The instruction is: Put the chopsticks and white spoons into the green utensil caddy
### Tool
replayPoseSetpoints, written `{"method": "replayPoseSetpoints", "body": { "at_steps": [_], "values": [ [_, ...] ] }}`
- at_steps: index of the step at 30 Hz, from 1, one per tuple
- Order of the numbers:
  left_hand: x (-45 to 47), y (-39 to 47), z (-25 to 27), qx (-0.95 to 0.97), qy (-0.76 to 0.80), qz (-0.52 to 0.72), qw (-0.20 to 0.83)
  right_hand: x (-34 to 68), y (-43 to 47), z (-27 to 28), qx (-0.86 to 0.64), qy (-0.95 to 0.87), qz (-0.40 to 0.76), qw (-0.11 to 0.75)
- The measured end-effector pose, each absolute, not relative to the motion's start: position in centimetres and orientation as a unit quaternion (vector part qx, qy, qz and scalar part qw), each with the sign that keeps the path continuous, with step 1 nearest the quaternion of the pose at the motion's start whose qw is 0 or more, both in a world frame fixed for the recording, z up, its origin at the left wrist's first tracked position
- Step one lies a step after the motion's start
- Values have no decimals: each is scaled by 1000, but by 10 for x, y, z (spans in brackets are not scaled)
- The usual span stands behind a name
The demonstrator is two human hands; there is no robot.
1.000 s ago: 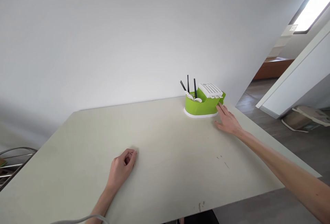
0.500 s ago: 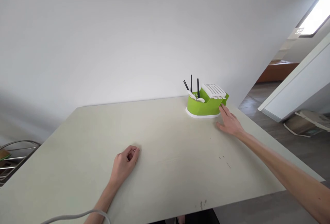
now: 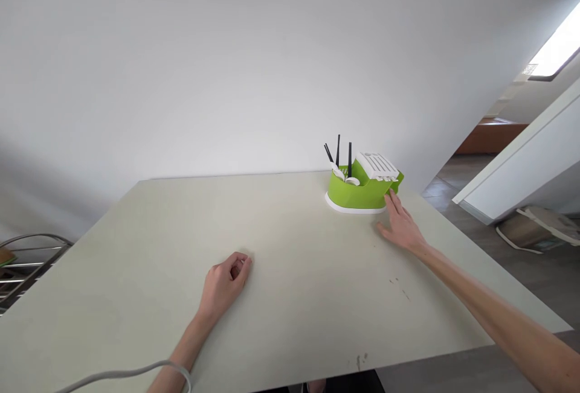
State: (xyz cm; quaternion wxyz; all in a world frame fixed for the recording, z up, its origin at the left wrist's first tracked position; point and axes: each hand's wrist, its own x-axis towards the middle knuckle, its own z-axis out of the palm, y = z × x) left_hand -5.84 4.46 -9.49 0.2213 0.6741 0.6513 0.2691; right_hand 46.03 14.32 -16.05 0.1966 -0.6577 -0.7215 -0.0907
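Observation:
A green utensil holder (image 3: 357, 195) with a white base stands at the back right of the pale table, close to the wall. White spoons (image 3: 353, 182) and black chopsticks (image 3: 350, 159) stick up from its open left part. A slotted white top (image 3: 377, 166) covers its right part. Reaching to the holder's right end, my right hand (image 3: 400, 224) is open, its fingertips at the green side and its thumb spread; whether they touch is hard to tell. My left hand (image 3: 225, 283) rests on the table with fingers curled to the thumb, nothing visible in it.
The table (image 3: 281, 320) meets a white wall along its back edge. A grey cable (image 3: 127, 373) crosses my left forearm. A metal rack (image 3: 34, 260) stands beyond the left edge, and a bin-like container (image 3: 537, 228) sits on the floor at right.
The view has shifted slightly. Both hands keep nearly the same pose and place, the right still at the holder's right end. The holder stays where it was.

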Motion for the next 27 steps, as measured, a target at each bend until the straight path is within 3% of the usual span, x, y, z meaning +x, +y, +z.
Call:
{"method": "replayPoseSetpoints", "body": {
  "at_steps": [27],
  "values": [
    [-57,44,-96,686,647,263,205,277,65,-142,-604,-735,-12,309]
  ]
}}
